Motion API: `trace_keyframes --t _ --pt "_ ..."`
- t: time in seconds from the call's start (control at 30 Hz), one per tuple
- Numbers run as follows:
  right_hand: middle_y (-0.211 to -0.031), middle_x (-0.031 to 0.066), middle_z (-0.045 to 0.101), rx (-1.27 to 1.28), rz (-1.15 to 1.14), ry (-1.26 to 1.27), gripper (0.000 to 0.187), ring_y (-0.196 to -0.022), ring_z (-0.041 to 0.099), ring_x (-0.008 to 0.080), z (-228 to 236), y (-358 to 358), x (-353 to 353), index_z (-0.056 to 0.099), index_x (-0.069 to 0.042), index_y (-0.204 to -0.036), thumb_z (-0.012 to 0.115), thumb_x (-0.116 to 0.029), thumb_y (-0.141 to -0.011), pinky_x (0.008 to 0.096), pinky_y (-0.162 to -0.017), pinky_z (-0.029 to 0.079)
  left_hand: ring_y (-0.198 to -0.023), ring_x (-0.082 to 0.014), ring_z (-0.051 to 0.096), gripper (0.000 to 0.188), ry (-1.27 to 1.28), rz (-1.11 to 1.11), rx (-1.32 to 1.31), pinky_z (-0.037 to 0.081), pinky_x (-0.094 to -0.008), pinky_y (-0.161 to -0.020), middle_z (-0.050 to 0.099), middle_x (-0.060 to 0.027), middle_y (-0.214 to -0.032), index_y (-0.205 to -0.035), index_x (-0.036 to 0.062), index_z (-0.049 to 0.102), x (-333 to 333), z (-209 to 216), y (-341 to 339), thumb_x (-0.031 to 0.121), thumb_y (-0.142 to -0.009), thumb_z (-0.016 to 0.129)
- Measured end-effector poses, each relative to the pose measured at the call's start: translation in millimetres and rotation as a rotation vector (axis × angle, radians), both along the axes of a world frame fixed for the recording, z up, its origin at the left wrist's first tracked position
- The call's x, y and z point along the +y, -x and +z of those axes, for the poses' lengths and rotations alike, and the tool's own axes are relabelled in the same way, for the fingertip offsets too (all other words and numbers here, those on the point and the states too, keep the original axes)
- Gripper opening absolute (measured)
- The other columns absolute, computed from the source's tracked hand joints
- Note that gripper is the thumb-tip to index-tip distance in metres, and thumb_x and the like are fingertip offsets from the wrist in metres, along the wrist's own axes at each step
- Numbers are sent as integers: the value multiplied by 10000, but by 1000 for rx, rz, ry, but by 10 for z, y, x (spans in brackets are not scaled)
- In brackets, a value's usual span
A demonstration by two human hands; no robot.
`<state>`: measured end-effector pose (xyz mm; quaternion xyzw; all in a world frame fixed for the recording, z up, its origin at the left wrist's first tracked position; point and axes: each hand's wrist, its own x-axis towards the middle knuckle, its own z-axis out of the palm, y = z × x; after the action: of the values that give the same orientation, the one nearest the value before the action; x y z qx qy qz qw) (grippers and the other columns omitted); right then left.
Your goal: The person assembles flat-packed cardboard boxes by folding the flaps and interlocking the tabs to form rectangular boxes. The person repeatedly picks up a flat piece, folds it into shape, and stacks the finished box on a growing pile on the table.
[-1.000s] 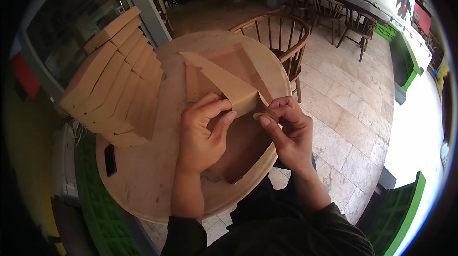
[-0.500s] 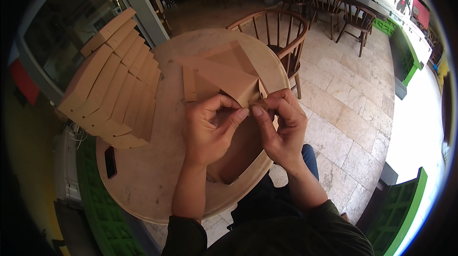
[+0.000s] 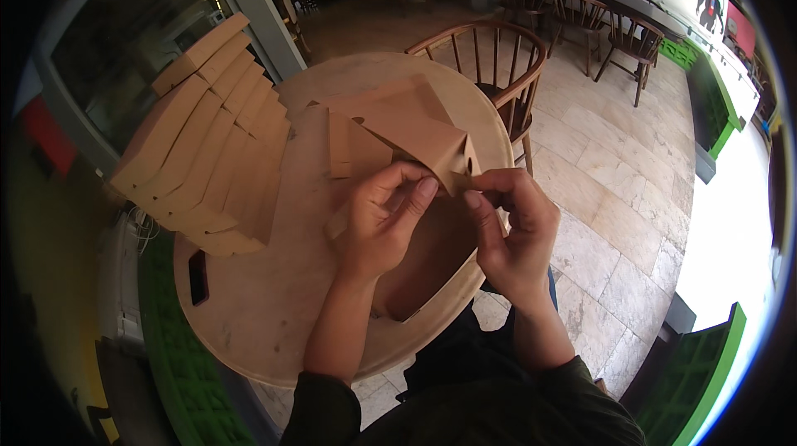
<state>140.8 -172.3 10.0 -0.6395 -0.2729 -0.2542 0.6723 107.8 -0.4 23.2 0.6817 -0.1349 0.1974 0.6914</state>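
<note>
A brown cardboard box (image 3: 419, 137), partly folded, is held over the near right part of the round table. My left hand (image 3: 383, 218) pinches a corner of its cardboard between thumb and forefinger. Close beside it, my right hand (image 3: 516, 226) grips a small flap at the same corner, thumb against bent fingers. A dark round hole shows in the box's side by the right fingertips. Below the hands lies a wide brown panel (image 3: 432, 255) of cardboard, its near edge by the table rim; my hands hide part of it.
Stacks of folded brown boxes (image 3: 207, 143) stand on the left of the round table (image 3: 241, 313). A dark phone (image 3: 198, 277) lies near the left rim. Beyond the table's right side stands a wooden chair (image 3: 498, 72). Green slatted pieces (image 3: 689, 379) flank the floor at right.
My fingertips have drawn slightly apart at the box corner, and the box's side with its hole now shows more. The whole view has shifted a little.
</note>
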Motion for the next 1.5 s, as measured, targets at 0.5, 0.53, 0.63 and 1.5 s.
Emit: trace_keyframes --t 0.5,0.53,0.63,1.5 --pt "-1119 183 709 -180 -51 203 163 -959 729 343 20 62 -26 706 12 -1020 757 61 -874 385 -799 564 -1090 -120 669 250 65 -101 -110 535 -287 -966 728 -70 -1181 -1281 -35 669 -74 -199 -89 -39 -1033 637" --pt "-1188 205 700 -204 -57 236 194 -1029 726 363 7 65 -35 699 15 -1058 763 47 -878 398 -847 566 -1102 -124 669 260 135 -124 -105 534 -290 -972 726 -71 -1194 -1296 -32 661 -79 -203 -96 -33 -1038 629" --pt "-1461 263 566 -193 -77 233 452 -1366 588 393 -67 97 60 565 36 -1329 760 -18 -924 433 -1141 451 -1152 -136 664 301 215 -170 -86 519 -301 -1011 718 -79 -1248 -1348 -22 636 -58 -198 -108 -10 -1048 607" --pt "-835 202 727 -325 -563 342 345 -726 724 410 149 -991 9 697 -11 -1223 638 -20 -883 498 -659 567 -1105 -316 706 376 -852 566 290 557 -400 -959 716 -200 -1217 -1246 -32 701 740 -299 -130 248 -999 743"
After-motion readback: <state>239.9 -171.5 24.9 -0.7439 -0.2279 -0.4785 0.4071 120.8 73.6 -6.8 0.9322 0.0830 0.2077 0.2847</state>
